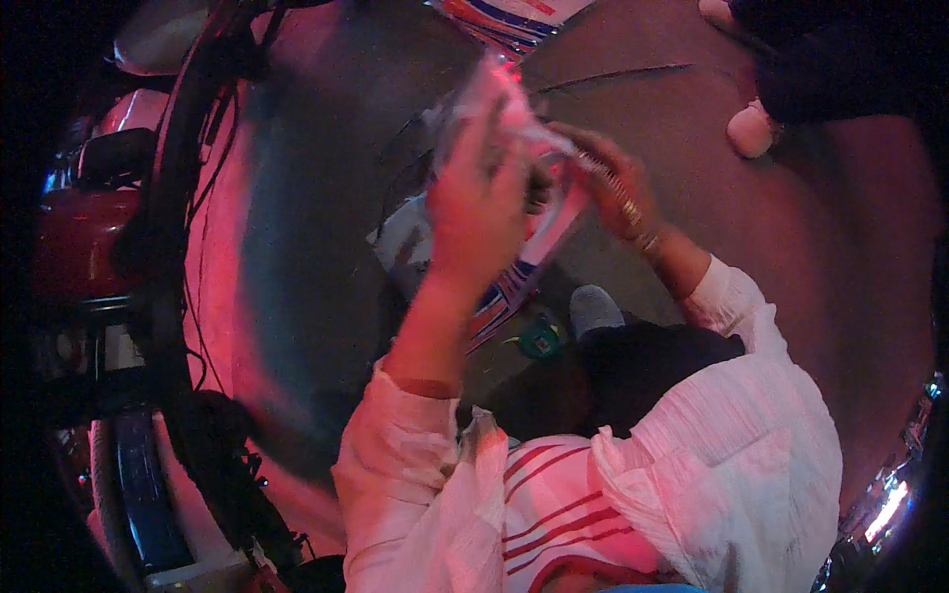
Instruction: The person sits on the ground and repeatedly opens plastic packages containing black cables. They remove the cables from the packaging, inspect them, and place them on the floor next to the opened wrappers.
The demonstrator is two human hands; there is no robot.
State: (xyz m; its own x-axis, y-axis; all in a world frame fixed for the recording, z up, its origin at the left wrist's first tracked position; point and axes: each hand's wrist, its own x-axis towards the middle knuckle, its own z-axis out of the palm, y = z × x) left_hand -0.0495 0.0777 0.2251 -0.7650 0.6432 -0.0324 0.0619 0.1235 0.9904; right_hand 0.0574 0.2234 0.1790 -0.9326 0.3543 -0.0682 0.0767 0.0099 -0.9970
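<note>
Two bare hands, yours, raised near the upper middle of the view, both blurred by motion

One left hand (479, 212): fingers bent up against a pale, see-through plastic piece (514, 111), seeming to grasp it, though the blur hides how firmly

One right hand (615, 188), a gold-toned bracelet (633, 212) at its wrist: fingers at the right end of that plastic, apparently pinching its edge; you cannot tell the exact grip

One white bag (509, 285), printed in blue and orange, just below your hands, partly hidden by your left forearm; whether it joins the plastic you hold cannot be told

One green rounded object (539, 339), near the bag's lower end

One grey-tipped foot (596, 308), yours, just right of the green object

One second printed bag (514, 22), on the grey floor (336, 119) at the upper edge

One other person's pale foot (751, 130), at upper right beside dark clothing (840, 64)

Several dark cables (193, 296) and one red glossy object (84, 242), along your left
</note>
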